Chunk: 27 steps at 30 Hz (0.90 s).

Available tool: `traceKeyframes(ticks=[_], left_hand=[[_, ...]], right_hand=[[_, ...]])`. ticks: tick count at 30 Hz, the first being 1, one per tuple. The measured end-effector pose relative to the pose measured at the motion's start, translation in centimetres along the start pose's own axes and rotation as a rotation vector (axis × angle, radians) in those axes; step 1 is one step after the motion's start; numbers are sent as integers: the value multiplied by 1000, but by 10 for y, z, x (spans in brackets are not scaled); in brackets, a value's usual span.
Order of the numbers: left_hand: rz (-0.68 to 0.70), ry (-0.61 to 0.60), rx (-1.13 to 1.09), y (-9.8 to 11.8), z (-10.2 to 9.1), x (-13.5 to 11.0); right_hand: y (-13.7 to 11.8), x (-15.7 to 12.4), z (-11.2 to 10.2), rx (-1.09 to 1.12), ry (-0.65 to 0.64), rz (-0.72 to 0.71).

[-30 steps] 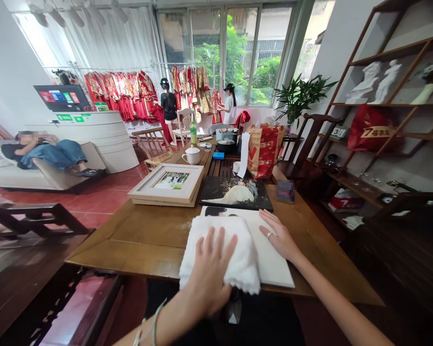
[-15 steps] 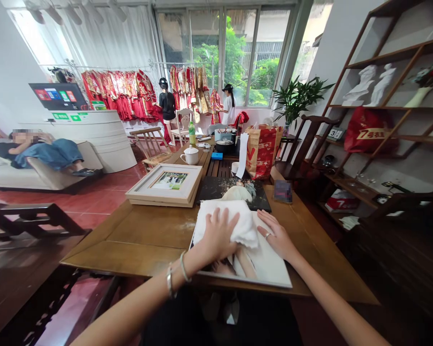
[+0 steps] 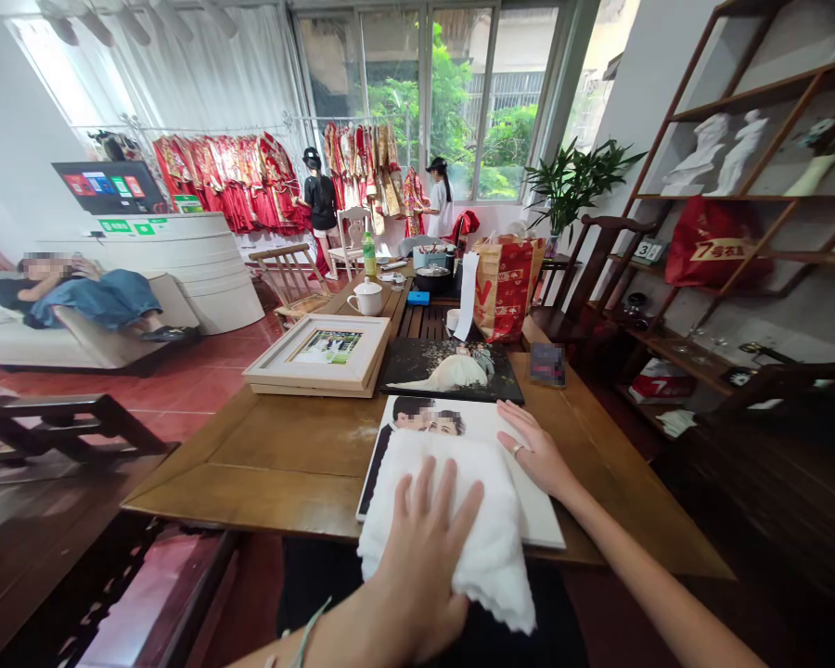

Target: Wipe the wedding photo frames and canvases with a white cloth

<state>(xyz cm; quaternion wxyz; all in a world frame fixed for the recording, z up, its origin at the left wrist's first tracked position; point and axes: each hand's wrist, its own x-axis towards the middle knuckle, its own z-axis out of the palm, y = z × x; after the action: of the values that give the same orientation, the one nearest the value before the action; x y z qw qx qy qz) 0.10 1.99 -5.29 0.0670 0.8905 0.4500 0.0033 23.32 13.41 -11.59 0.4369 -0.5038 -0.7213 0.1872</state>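
Under my left hand (image 3: 428, 538) lies a folded white towel (image 3: 487, 520); the palm is flat on it with fingers spread. The towel covers the lower part of a white photo panel (image 3: 539, 515) printed with a couple, and hangs past its near edge. My right hand (image 3: 535, 450) rests flat on the panel's right side, fingers stretched out, a ring on one finger. Just beyond the panel is a dark photo panel (image 3: 404, 366) showing a figure in a white gown. The upper part of the couple's picture shows above the towel.
Stacked picture frames (image 3: 320, 380) lie at left on the wooden table (image 3: 250, 464). Farther back are a white lidded cup (image 3: 368, 299), a green bottle (image 3: 368, 255), a blue box (image 3: 418, 298) and a red paper bag (image 3: 507, 292). Shelves (image 3: 758, 97) stand at right.
My left hand has slid the towel toward me, from the panel's upper part down over its near edge. The printed heads are uncovered now. My right hand stays in place.
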Motion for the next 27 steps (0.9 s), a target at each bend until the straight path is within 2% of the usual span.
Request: traceKeyframes(ticks=[2,4,6,12,16,19,22,24,27], left_hand=[[30,-18,-19,2,0,-6],[41,0,-9,1,-3,-1],[30,20,31,-2,-8,14],[-38,59,138,-12,-18,79],[-51,124,135,-14,-16,97],[-71,117,119,-9,-11,85],[-67,110,112,3,0,56],[-38,160,129,16,13,34],[2,300,216,37,38,7]], right_hand=[[0,0,0,-3,6,2],[0,0,-1,-8,6,-1],[1,0,-2,-7,0,-12],[6,-2,-1,41,4,-25],[9,-3,2,62,41,-3],[8,-2,3,82,38,4],[4,0,1,88,23,11],[2,1,1,82,14,17],[3,3,2,66,14,23]])
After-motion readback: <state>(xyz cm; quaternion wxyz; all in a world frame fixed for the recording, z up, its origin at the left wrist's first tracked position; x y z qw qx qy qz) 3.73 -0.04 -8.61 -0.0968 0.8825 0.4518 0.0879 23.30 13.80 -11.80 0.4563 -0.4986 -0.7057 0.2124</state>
